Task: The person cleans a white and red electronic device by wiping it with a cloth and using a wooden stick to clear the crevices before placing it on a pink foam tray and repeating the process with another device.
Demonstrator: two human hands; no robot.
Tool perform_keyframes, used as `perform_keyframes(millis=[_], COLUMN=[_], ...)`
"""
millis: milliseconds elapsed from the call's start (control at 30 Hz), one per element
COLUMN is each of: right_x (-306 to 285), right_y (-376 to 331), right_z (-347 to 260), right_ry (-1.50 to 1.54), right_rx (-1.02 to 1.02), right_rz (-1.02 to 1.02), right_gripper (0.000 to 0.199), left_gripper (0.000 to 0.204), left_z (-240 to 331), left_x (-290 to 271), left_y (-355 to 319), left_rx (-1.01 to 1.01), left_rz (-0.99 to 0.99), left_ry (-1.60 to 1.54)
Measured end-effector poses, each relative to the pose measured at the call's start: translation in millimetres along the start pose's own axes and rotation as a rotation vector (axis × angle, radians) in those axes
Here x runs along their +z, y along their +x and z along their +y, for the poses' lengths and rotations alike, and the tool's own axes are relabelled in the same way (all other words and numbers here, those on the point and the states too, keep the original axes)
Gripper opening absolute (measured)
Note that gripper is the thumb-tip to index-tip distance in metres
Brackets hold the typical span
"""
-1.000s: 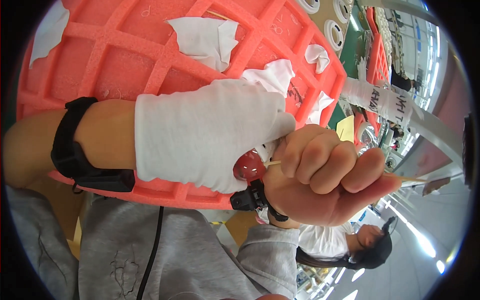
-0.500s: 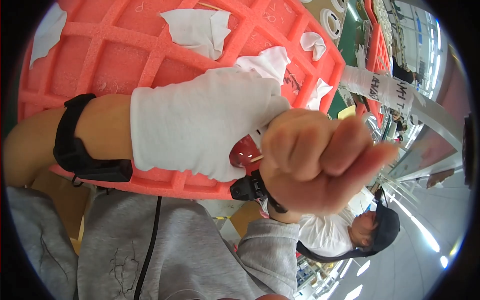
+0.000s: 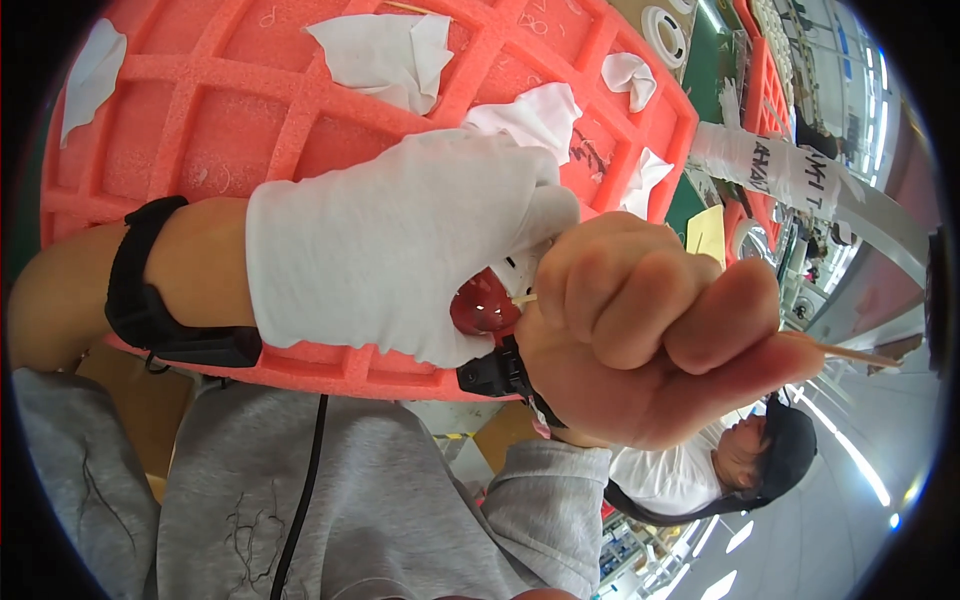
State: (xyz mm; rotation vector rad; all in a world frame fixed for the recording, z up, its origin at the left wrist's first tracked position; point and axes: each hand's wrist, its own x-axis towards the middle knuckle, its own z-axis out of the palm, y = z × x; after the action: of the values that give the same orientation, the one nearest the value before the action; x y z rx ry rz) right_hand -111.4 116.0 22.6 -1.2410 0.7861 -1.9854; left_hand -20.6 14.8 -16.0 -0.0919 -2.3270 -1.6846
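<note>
My left hand, in a white glove, is closed around a glossy dark-red rounded piece. The glove covers most of that piece, and a small white part with dark marks shows beside it. My bare right hand is curled into a fist just to the right, gripping a thin wooden stick. One end of the stick juts out past the thumb and forefinger; the other points out near the red piece. Whether the stick touches the piece I cannot tell. Both hands are above a coral-pink foam tray with square compartments.
White cloths lie in and over the tray's compartments. Beyond its right edge are white ring-shaped parts, a yellow paper and a post wrapped in white tape. A person in a dark cap is at the lower right.
My right fist has shifted slightly right and down, and its motion blur is gone. The stick's far end now shows beyond the fingers. My left hand keeps hold of the red piece.
</note>
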Motion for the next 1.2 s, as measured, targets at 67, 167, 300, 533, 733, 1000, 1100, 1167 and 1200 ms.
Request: perform_keyframes(millis=[67, 167, 300, 533, 733, 1000, 1100, 1167, 1200], right_x=[5, 1, -12, -10, 1, -5, -21, -22, -21], right_y=[2, 4, 6, 2, -4, 9, 12, 12, 12], right_z=[4, 0, -10, -9, -8, -17, -12, -9, -9], right_ry=[0.126, 0.193, 0.323, 0.268, -0.041, 0.067, 0.213, 0.291, 0.272], right_rx=[-0.043, 0.069, 0.286, 0.173, 0.013, 0.380, 0.308, 0.277, 0.267], right_rz=[0.120, 0.091, 0.030, 0.126, 0.071, -0.032, 0.046, 0.092, 0.100], right_gripper=[0.055, 0.055, 0.054, 0.052, 0.052, 0.051, 0.051, 0.050, 0.050], left_gripper=[0.028, 0.028, 0.030, 0.041, 0.041, 0.043, 0.044, 0.046, 0.046], left_z=[0, 3, 6, 4, 3, 8, 1, 4, 4], left_x=[3, 0, -1, 2, 0, -2, 2, -1, 0], left_y=[2, 1, -4, -10, -10, -9, -10, -10, -11], left_rx=[0.025, -0.008, -0.060, -0.027, -0.031, -0.057, 0.002, -0.030, -0.031], left_rz=[0.034, 0.015, 0.017, 0.108, 0.046, -0.006, 0.101, 0.088, 0.087], left_ry=[-0.004, -0.018, 0.008, 0.097, 0.074, 0.055, 0.098, 0.120, 0.118])
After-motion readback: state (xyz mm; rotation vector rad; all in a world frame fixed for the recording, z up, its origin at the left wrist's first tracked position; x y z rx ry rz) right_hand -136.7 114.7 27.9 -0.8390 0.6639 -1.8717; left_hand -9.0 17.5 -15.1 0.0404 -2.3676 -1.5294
